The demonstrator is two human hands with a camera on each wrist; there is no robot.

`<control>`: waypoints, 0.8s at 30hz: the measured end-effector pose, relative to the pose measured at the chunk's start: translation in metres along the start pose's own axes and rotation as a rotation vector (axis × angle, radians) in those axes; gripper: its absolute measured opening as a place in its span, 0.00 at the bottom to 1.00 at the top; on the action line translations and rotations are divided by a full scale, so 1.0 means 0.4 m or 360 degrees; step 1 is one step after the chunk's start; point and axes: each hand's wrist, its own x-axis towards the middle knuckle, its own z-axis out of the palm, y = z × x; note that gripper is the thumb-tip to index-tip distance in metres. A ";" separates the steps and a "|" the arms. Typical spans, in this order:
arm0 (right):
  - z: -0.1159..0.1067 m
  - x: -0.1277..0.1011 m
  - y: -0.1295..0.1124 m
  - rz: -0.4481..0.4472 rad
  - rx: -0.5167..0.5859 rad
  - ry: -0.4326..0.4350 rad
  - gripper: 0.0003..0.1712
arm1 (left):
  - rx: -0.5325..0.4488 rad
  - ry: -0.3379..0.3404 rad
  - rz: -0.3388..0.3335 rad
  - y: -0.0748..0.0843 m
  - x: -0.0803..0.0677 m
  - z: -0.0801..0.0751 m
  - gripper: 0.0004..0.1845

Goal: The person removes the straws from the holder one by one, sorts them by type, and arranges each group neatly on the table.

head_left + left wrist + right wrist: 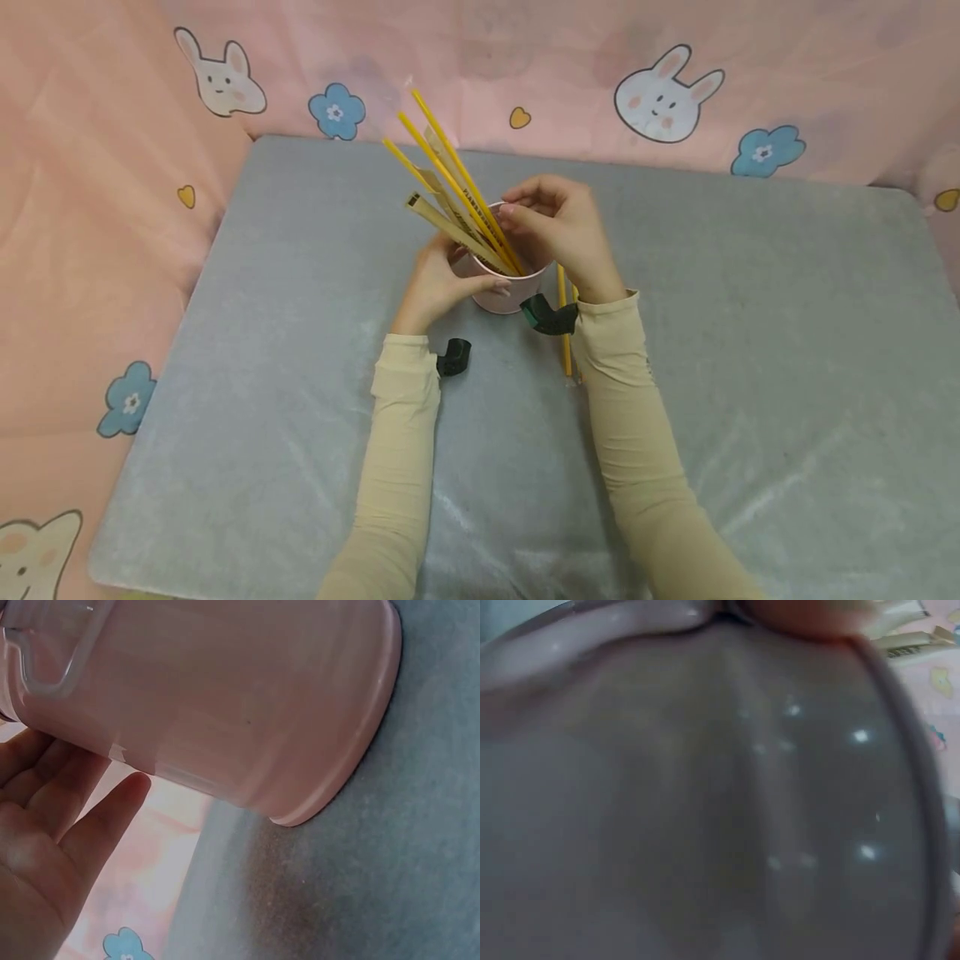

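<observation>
A pink cup [506,296] with a glossy wall stands on the grey table, tilted somewhat. My left hand [431,287] grips its left side, thumb across the front; its fingers [112,817] show against the wall in the left wrist view. At the far rim, my right hand [566,221] pinches the edge between thumb and fingers. Several long yellow sticks like pencils [450,171], some with dark lettering, lean leftward out of the cup. Flat tan paper-like strips [446,223] lean there with them. The cup wall [705,787] fills most of the right wrist view, blurred.
More yellow sticks [566,350] lie on the table right of the cup, partly hidden under my right forearm. Black wrist mounts [455,357] sit at both cuffs. The grey tabletop [780,333] runs back to a pink printed curtain [570,75].
</observation>
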 end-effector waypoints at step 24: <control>0.038 0.051 0.030 -0.0067 -0.0792 0.0079 0.11 | 0.0032 -0.0007 -0.0028 0.006 -0.001 -0.001 0.41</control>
